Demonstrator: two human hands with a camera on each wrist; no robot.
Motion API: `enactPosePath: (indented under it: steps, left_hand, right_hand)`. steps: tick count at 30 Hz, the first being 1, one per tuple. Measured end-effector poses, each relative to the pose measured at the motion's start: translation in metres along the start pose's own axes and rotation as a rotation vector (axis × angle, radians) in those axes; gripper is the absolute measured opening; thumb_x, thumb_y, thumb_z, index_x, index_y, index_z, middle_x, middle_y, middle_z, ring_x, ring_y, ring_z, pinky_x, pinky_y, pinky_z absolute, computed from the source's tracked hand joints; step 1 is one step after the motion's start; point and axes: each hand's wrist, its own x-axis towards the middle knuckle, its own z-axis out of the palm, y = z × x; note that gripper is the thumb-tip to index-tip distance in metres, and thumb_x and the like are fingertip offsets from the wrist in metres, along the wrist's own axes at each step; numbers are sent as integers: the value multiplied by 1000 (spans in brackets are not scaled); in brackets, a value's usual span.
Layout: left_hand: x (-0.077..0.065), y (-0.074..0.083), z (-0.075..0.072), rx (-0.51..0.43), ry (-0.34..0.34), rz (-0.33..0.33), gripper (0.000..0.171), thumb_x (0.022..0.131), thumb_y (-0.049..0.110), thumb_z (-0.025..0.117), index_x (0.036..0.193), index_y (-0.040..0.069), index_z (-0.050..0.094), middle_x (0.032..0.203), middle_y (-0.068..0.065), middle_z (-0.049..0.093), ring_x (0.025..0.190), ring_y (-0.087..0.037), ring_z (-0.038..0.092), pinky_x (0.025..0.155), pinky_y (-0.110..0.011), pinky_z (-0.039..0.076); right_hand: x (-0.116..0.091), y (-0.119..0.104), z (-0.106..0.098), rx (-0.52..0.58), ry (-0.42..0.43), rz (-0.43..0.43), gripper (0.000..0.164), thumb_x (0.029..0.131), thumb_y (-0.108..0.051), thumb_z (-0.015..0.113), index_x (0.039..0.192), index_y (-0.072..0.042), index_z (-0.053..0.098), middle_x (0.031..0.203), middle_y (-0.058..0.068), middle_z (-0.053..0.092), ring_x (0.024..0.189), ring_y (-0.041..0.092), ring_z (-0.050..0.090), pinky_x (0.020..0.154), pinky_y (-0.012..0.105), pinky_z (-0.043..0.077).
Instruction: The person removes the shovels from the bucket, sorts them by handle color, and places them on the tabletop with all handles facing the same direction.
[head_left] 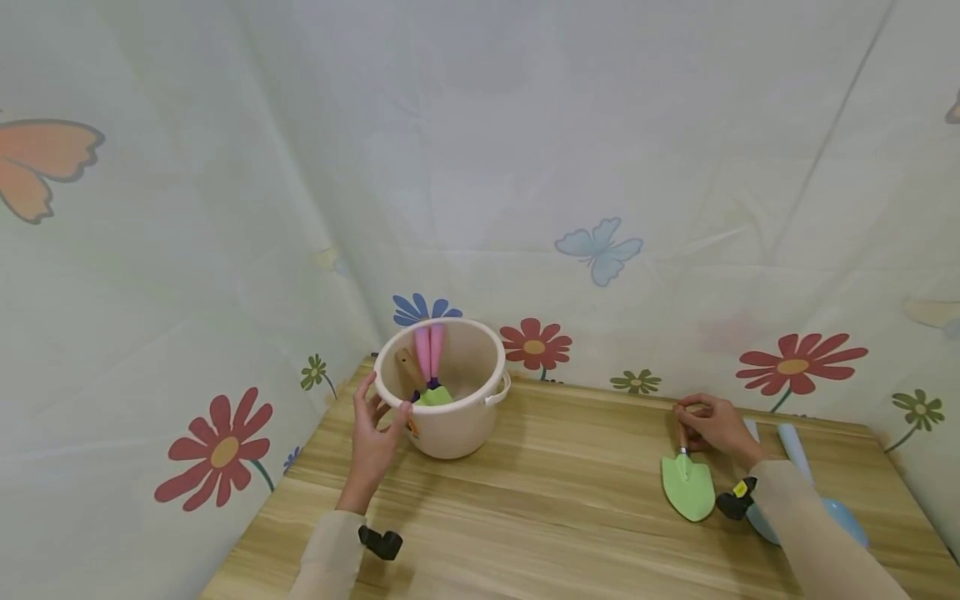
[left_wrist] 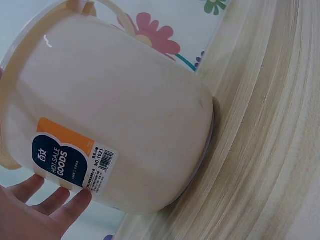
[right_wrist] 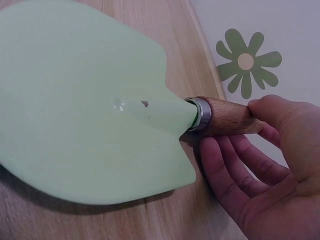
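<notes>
A cream plastic bucket [head_left: 453, 433] stands on the wooden table, its side label [left_wrist: 70, 155] facing my left wrist camera. My left hand [head_left: 375, 442] rests against its near-left side, spread fingers touching the wall and thumb at the rim. Inside the bucket lean pink handles [head_left: 429, 354], a wooden handle [head_left: 409, 368] and a light green blade [head_left: 435, 396]; their lower parts are hidden. My right hand [head_left: 712, 425] pinches the wooden handle [right_wrist: 230, 117] of a small garden trowel between thumb and fingers. The trowel's light green blade [head_left: 687, 487] points toward me, low over the table.
A light blue tool with a long handle [head_left: 795, 450] and rounded blade [head_left: 846, 521] lies at the right, partly hidden under my right forearm. A white curtain [head_left: 480, 167] printed with flowers and butterflies hangs behind the wooden table [head_left: 555, 500] and along its left side.
</notes>
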Motion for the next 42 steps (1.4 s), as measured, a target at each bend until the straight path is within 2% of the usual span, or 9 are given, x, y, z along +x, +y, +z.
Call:
enactPosePath:
  steps: [2,8,18,22,25,28,32,37,42]
  left_hand:
    - [1,-3,-1,-8,3,3,80,99,14,68,163,12,19,156,-32,37,137,-51,43,102,-62,45]
    - [9,-31,-4,-10,22,22,81,99,18,70,163,27,20,157,-22,41,137,-43,47,101,-62,46]
    - [8,-31,-3,11,27,16,80,99,22,71,162,26,22,156,-22,42,135,-41,49,100,-61,48]
    - [8,-34,-3,12,29,7,80,98,23,72,161,28,23,157,-22,42,136,-41,48,100,-62,47]
    - [7,-35,-2,13,35,-3,80,98,23,72,161,31,24,156,-21,42,136,-39,48,100,-59,48]
    - [5,-37,-3,11,38,-17,80,98,23,72,161,33,24,156,-20,43,136,-36,48,100,-57,49]
    - [4,-36,-3,6,37,-24,81,98,24,72,161,32,23,157,-20,42,136,-36,47,101,-59,47]
    - [5,-34,-3,7,35,-17,82,98,25,73,161,33,23,157,-21,41,137,-37,47,101,-62,46]
    - [7,-32,-3,6,34,-8,82,97,24,73,161,33,23,157,-21,41,137,-37,47,101,-62,46]
  right_hand:
    - [1,0,0,10,-4,-2,40,102,-20,66,129,10,58,95,17,74,76,18,67,61,36,61]
    - [2,-3,-2,23,-15,-1,43,103,-21,65,131,10,56,94,15,73,75,18,67,61,37,61]
    - [0,-4,-6,4,-47,28,46,104,-27,65,134,7,54,101,18,72,78,19,66,63,39,61]
    - [-3,-5,-9,-36,-74,37,50,104,-29,63,138,6,49,108,25,70,84,25,68,67,41,61]
    - [-6,-6,-11,-129,-56,-14,52,104,-30,64,139,6,50,119,31,66,95,35,69,73,44,60]
    - [-8,-9,-12,-256,3,-91,50,102,-29,66,136,5,53,123,35,63,106,45,65,80,52,58]
    - [-9,-19,-11,-373,87,-179,45,101,-25,66,134,4,56,125,37,60,108,52,63,86,62,54]
    - [-11,-47,-9,-423,124,-273,43,101,-23,67,134,3,58,127,34,61,107,51,63,87,63,53]
    - [-14,-76,-3,-423,140,-454,41,98,-18,72,131,3,61,123,29,65,102,47,66,85,61,55]
